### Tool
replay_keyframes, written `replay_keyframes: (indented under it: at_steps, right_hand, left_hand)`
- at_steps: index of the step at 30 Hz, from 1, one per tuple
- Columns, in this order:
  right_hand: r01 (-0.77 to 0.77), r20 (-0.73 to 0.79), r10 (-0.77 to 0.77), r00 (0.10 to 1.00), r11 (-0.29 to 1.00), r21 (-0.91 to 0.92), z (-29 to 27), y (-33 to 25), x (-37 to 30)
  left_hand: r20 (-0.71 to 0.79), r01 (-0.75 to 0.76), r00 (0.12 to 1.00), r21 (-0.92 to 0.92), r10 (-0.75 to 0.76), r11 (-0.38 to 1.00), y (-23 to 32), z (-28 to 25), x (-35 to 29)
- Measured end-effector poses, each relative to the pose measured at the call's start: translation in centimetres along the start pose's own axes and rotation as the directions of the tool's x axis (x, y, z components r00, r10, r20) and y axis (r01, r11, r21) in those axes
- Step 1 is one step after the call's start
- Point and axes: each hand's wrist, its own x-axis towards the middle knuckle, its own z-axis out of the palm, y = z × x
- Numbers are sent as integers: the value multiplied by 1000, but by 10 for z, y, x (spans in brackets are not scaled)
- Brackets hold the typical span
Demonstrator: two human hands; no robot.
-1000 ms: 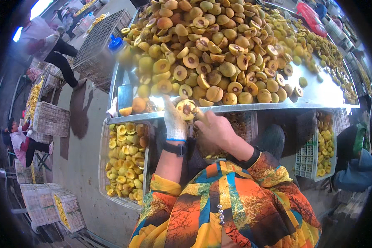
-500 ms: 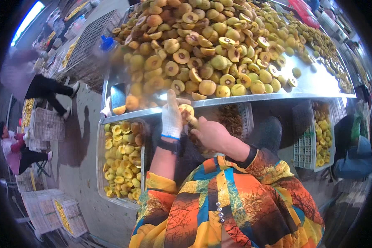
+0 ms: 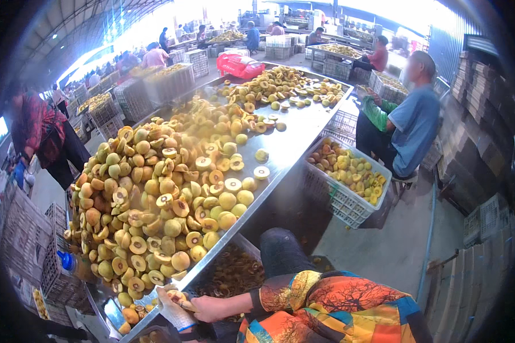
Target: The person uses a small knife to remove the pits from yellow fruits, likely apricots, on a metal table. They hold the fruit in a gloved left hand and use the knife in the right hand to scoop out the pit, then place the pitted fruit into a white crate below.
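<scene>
My left hand (image 3: 173, 311), in a white knitted glove, is closed around a halved yellow peach (image 3: 181, 299) at the near edge of the metal table (image 3: 294, 154). The bare right hand (image 3: 207, 308) meets it from the right, fingers bent against the fruit. Whatever those fingers grip is too small and hidden to make out. Just beyond both hands rises a large heap of halved peaches (image 3: 154, 197), several with brown stones or hollows showing.
Below the table edge sits a bin of brown stones (image 3: 234, 271). A white crate (image 3: 349, 200) of peach halves stands to the right, beside a seated person (image 3: 412, 123) in blue. A red bag (image 3: 240, 66) lies on the table's far end. A blue-capped bottle (image 3: 68, 261) is at left.
The view has swung up and to the right, bringing the hall and the seated person into sight. My hands stay together at the table edge and now appear lower left.
</scene>
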Motion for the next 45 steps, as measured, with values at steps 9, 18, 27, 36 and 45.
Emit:
replay_keyframes:
  at_steps: [9,18,27,36,45]
  right_hand:
    - [-332,263,261,929,900,281,-19,-15,-21]
    - [-424,518,-69,853,487,764,-10,20,-13]
    - [195,416,50,908,829,-525,-39,82,-22]
    - [15,127,47,991,893,-450,-23,98,-30]
    - [79,-86,-104,991,964,-253,-41,88,-40]
  left_hand:
    - [201,120,971,37,-125,992,1,-4,-8]
    - [331,344,906,-212,-264,915,2,-11,2]
    - [-234,25,932,803,276,595,35,-194,1]
    - [329,-332,905,943,269,-37,38,-54,54]
    - [269,-276,954,960,133,37,-7,-11,125]
